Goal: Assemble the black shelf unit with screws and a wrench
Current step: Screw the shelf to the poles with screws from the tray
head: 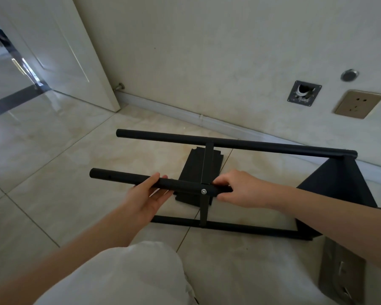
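The black shelf unit lies on its side on the tiled floor, its round posts running left to right. My left hand cups the near post from below, thumb on top. My right hand grips the same post just right of a silver screw that fixes a thin black crossbar to it. A black panel closes the unit's right end. A loose flat black shelf panel lies on the floor under the frame. No wrench is visible.
A wall runs close behind the unit, with a socket and an open wall box. A white door stands open at the left. My white-trousered knee is in the foreground. A grey flat piece lies at the lower right.
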